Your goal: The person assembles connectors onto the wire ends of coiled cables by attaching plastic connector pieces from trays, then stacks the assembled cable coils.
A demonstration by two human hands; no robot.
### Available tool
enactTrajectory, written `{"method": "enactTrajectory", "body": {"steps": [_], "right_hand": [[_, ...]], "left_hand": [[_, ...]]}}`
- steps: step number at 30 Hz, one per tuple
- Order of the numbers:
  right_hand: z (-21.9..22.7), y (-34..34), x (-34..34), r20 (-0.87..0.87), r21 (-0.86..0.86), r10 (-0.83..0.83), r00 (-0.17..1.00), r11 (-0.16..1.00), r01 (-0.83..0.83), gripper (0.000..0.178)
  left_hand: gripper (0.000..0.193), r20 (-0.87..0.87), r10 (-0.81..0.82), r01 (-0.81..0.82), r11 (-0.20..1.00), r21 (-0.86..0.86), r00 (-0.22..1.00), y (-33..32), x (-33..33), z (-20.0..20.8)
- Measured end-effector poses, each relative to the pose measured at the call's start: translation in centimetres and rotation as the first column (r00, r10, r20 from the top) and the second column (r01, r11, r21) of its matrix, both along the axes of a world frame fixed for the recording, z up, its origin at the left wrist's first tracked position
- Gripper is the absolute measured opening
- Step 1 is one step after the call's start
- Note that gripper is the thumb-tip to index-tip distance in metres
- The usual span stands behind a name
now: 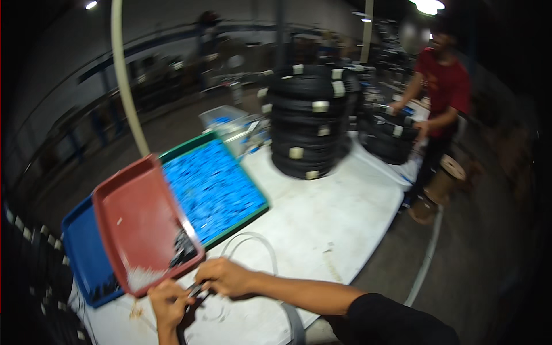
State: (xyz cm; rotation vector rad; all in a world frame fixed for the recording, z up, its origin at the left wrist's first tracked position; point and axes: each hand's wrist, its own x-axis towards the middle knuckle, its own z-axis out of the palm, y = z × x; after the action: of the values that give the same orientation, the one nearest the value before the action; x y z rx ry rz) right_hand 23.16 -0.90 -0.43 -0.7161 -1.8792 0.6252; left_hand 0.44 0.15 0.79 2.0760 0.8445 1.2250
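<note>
My left hand and my right hand meet over the near part of the white table, just in front of the red tray. Both are closed, with fingertips pinched around a small dark piece. Its kind is too small and blurred to name. Beyond my right forearm, a thin grey cable curves in a loop on the table. A wider grey band shows on the near side of that forearm; whether it joins the cable is hidden.
The red tray, holding white bits and dark pieces, overlaps a blue tray and a green tray full of blue pieces. Stacked black coils stand farther back on the table. A person in red handles more coils at right.
</note>
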Motion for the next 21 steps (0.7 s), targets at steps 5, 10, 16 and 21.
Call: {"method": "enactTrajectory", "body": {"steps": [5,10,16,21], "right_hand": [[-0.3,-0.2,0.1,-0.023,0.021,0.039,0.999,0.999,-0.038,0.018],[0.2,-0.4,0.2,-0.023,-0.040,0.053,0.998,0.998,-0.054,0.017],[0.5,-0.4,-0.1,-0.020,-0.017,0.052,0.998,0.999,-0.052,0.017],[0.3,-0.3,-0.1,-0.016,-0.008,0.048,0.999,0.999,-0.048,0.017]], "left_hand": [[0.009,0.085,-0.105,0.115,0.985,-0.128,0.991,0.0,0.1,-0.8],[0.009,0.094,-0.139,0.153,0.976,-0.154,0.986,-0.4,0.4,0.6],[0.007,0.016,-0.157,0.157,0.985,-0.075,0.988,-0.1,0.3,0.8],[0.006,-0.004,-0.158,0.157,0.987,-0.026,0.988,-0.3,0.7,1.1]]}}
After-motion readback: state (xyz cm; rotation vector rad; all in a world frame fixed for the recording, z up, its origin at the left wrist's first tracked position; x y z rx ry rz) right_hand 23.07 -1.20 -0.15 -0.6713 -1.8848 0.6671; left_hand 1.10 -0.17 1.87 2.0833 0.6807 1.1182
